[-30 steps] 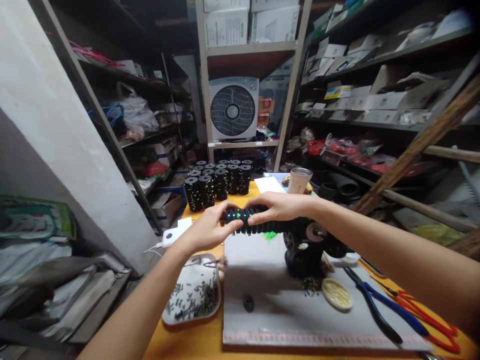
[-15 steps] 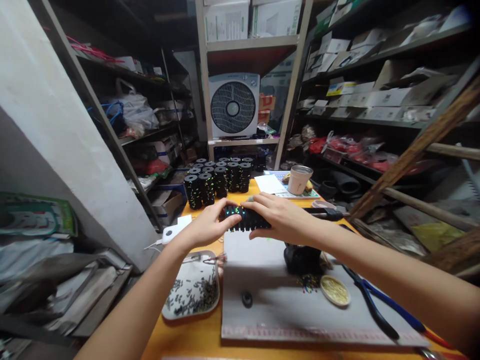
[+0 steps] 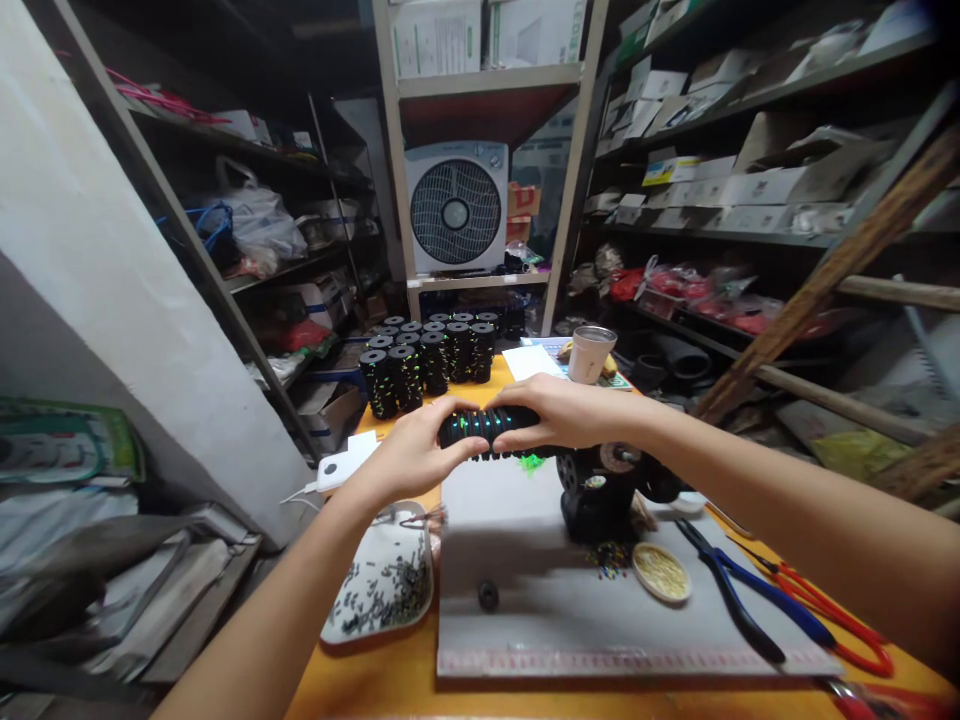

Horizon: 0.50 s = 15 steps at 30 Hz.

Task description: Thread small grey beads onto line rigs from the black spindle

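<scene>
A horizontal stack of black ring-shaped discs [image 3: 480,426], dotted with small green and blue-green bits, is held up above the white board. My left hand [image 3: 420,447] grips its left end, thumb in front and fingers over the top. From the right, my right hand [image 3: 562,412] closes on the other end in the same way, its thumb close to the left thumb. Just behind and below lies a small heap of bright green bits [image 3: 532,462]. A black device [image 3: 596,505] with round wheels stands under my right forearm, which partly hides it. One loose black ring [image 3: 488,596] rests on the board.
Several upright black disc stacks [image 3: 406,378] stand at the table's back left. A white tray [image 3: 352,635] of small dark pieces sits left of the board [image 3: 540,620]. Rightward lie a dish of pale bits [image 3: 661,574], blue-handled pliers [image 3: 731,595] and an orange-handled tool [image 3: 862,640]. A cup [image 3: 592,357] stands behind.
Half a second ago my right hand lay further over the stack's right part; now its thumb is back along the front, and more of the device shows. The view has shifted slightly.
</scene>
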### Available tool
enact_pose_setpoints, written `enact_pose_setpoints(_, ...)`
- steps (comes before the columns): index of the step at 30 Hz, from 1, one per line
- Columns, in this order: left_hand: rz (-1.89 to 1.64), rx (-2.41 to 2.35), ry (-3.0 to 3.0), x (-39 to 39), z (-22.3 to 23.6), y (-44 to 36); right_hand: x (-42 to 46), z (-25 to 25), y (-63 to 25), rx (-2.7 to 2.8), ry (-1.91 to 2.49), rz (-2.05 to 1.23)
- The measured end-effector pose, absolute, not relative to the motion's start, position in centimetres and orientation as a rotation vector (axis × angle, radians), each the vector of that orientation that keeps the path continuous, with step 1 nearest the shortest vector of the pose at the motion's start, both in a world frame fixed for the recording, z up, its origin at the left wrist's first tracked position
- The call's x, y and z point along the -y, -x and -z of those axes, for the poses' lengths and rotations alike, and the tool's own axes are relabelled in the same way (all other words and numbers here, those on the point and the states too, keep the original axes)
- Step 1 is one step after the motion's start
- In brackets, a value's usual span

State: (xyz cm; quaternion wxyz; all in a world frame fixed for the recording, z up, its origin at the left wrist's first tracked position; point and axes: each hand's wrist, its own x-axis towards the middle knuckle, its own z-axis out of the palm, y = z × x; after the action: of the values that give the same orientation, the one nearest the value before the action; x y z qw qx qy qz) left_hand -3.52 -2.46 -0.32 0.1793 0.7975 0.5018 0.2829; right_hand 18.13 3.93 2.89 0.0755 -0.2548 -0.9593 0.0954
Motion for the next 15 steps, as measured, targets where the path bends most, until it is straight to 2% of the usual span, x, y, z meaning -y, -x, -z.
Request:
enact_pose_setpoints(5, -0.759, -1.454, -2.296, 2.7, -0.1, 3.3, -5.6, -3.8, -18.4, 2.95, 0.741, -0.467)
enact_pose_setpoints(12, -0.641, -1.499, -2.359, 2.7, -1.2, 2.7, -3.7, -3.5, -19.4, 2.781, 0.863, -0.363)
enact_pose_setpoints(15, -0.613, -1.516, -2.36, 2.7, -1.3, 2.5, -3.9, -3.1, -19.6, 2.814, 0.914, -0.437)
